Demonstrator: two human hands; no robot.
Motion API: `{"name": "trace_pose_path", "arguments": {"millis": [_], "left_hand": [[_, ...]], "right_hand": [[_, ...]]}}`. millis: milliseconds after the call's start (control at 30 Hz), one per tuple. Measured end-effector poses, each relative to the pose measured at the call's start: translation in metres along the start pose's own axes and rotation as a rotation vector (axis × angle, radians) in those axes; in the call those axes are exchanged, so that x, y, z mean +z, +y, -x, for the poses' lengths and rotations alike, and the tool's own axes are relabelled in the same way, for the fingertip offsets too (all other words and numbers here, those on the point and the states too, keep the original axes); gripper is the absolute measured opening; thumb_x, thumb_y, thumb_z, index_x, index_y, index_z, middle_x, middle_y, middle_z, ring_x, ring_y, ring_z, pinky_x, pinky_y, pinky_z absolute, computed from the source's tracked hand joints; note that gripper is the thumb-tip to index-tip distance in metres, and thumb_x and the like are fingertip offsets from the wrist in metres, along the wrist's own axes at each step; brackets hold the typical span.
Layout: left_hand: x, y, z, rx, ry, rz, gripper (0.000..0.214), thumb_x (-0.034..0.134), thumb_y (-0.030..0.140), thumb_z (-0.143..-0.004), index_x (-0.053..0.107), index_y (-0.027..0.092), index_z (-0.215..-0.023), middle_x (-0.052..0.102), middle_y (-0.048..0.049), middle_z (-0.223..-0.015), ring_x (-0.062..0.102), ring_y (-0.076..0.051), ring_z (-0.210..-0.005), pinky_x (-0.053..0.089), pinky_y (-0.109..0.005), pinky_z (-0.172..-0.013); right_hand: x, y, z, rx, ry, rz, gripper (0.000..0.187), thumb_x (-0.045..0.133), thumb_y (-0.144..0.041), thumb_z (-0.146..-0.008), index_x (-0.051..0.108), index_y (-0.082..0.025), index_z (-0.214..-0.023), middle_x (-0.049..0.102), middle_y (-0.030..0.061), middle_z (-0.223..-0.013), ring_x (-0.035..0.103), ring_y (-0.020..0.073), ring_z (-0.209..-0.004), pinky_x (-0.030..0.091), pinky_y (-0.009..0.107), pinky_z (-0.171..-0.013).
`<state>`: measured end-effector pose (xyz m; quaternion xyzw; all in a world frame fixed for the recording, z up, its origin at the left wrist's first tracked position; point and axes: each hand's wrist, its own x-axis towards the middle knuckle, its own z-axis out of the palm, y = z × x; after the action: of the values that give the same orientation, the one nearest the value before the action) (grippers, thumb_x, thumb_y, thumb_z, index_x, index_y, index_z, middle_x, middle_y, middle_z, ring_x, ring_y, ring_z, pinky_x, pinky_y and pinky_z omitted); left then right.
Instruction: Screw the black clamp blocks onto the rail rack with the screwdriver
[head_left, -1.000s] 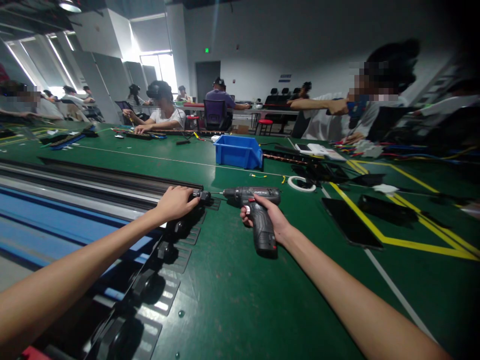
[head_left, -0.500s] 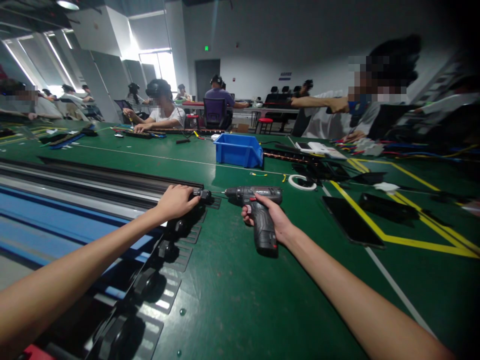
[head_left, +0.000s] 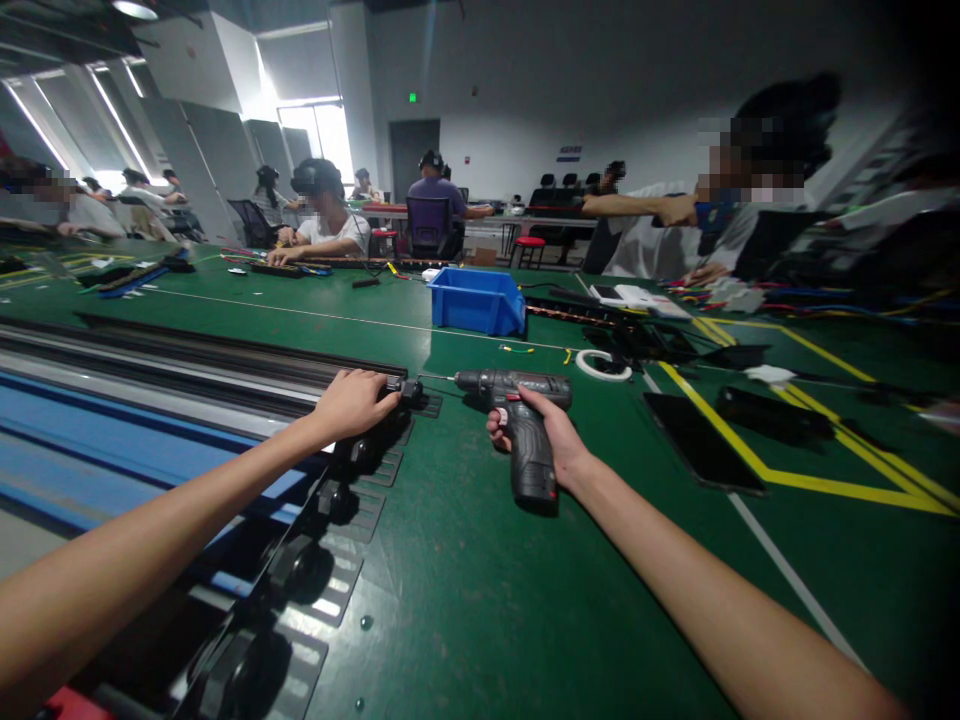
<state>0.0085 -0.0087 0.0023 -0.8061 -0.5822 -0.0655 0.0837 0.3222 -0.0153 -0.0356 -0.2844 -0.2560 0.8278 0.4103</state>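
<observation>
My right hand point(head_left: 551, 430) grips a black cordless drill point(head_left: 534, 455), index finger by its red-marked trigger area. The drill's long thin bit point(head_left: 439, 377) points left at the black fitting point(head_left: 410, 391) on the end of the farthest black rail point(head_left: 247, 362). Whether the tip touches the fitting I cannot tell. Curled over that rail's end, just left of the fitting, is my left hand point(head_left: 352, 404); its fingertips are partly hidden. Nearer to me, more rails, including a blue rail point(head_left: 150, 440), end in similar black fittings point(head_left: 300, 565) with slotted plates point(head_left: 337, 585).
A blue bin point(head_left: 477, 302) stands beyond the drill. To the right lie a white tape roll point(head_left: 604, 365), a dark tablet-like slab point(head_left: 701, 440) and cables point(head_left: 847, 300) on the green table point(head_left: 480, 620). Co-workers sit across and to the right, one with an arm stretched out.
The drill in my right hand has shifted slightly right, away from the rail end. My left hand has stayed put. A co-worker across the table has lowered a raised hand.
</observation>
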Motion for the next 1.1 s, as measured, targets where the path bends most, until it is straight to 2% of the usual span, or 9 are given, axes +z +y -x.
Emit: {"name": "trace_pose_path", "arguments": {"millis": [400,533,633,733,933,1100], "left_hand": [[0.003,-0.002,0.000,-0.015,0.027,0.062,0.043,0.038,0.055,-0.095,0.061,0.019,-0.090,0.070,-0.0118,-0.099,0.063,-0.029,-0.099,0.041,-0.039,-0.084],[0.001,-0.003,0.002,0.005,0.168,0.171,0.040,0.044,0.055,-0.094,0.060,0.019,-0.102,0.067,-0.0099,-0.104,0.060,-0.027,-0.104,0.039,-0.038,-0.089],[-0.001,-0.002,0.003,0.046,0.274,0.236,0.035,0.049,0.051,-0.094,0.060,0.020,-0.102,0.065,-0.0087,-0.106,0.058,-0.025,-0.105,0.038,-0.038,-0.093],[-0.001,0.000,0.002,0.094,0.330,0.279,0.029,0.053,0.047,-0.093,0.061,0.020,-0.100,0.065,-0.0076,-0.103,0.058,-0.024,-0.101,0.038,-0.039,-0.093],[0.004,-0.001,0.001,0.152,0.337,0.320,0.018,0.053,0.035,-0.093,0.062,0.019,-0.092,0.065,-0.0049,-0.091,0.058,-0.021,-0.088,0.038,-0.038,-0.088],[0.007,-0.005,0.000,0.171,0.330,0.346,0.017,0.051,0.029,-0.094,0.064,0.019,-0.092,0.066,-0.0043,-0.089,0.058,-0.020,-0.086,0.037,-0.037,-0.088]], "right_hand": [[-0.001,-0.001,0.007,-0.034,-0.047,0.013,0.038,0.048,-0.048,-0.094,0.061,-0.013,-0.088,0.068,0.0117,-0.083,0.066,0.0188,-0.074,0.060,0.028,-0.066],[-0.001,-0.002,0.010,0.016,-0.066,0.030,0.046,0.046,-0.053,-0.093,0.063,-0.011,-0.087,0.068,0.0141,-0.083,0.066,0.0187,-0.072,0.059,0.026,-0.064],[-0.001,-0.002,0.011,0.028,-0.091,0.064,0.049,0.046,-0.054,-0.093,0.065,-0.009,-0.089,0.068,0.0154,-0.084,0.067,0.0190,-0.073,0.058,0.025,-0.062],[-0.001,-0.001,0.010,0.012,-0.097,0.116,0.049,0.045,-0.052,-0.094,0.065,-0.008,-0.091,0.069,0.0154,-0.083,0.068,0.0198,-0.072,0.057,0.024,-0.057],[-0.002,0.001,0.009,-0.019,-0.131,0.144,0.046,0.045,-0.049,-0.094,0.066,-0.009,-0.093,0.070,0.0139,-0.085,0.069,0.0214,-0.077,0.059,0.027,-0.064],[-0.002,0.000,0.010,-0.009,-0.117,0.158,0.046,0.043,-0.050,-0.094,0.067,-0.010,-0.092,0.070,0.0137,-0.085,0.068,0.0207,-0.075,0.059,0.027,-0.062]]}}
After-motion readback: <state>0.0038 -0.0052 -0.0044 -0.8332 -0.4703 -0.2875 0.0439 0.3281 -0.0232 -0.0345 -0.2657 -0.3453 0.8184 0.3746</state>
